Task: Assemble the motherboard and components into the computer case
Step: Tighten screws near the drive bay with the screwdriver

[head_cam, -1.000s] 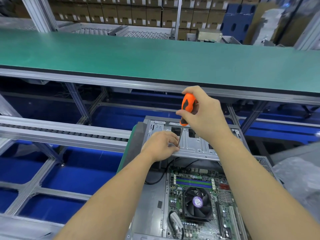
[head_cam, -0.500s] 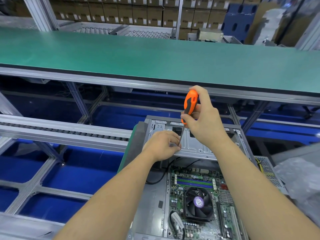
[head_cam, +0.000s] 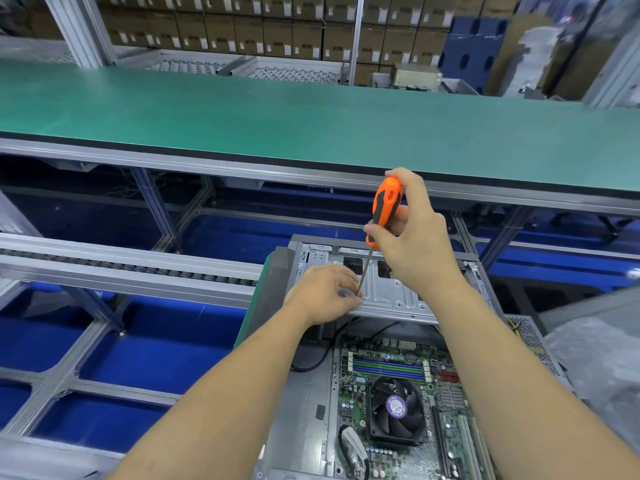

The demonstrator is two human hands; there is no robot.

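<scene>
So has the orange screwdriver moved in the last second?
Yes. The screwdriver handle has risen slightly toward the green bench edge; its tip stays by the left hand.

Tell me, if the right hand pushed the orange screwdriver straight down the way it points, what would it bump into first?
Probably the metal drive bracket of the computer case. The screwdriver in the right hand slants down to a tip beside the left hand's fingertips, which hide the exact spot.
</scene>
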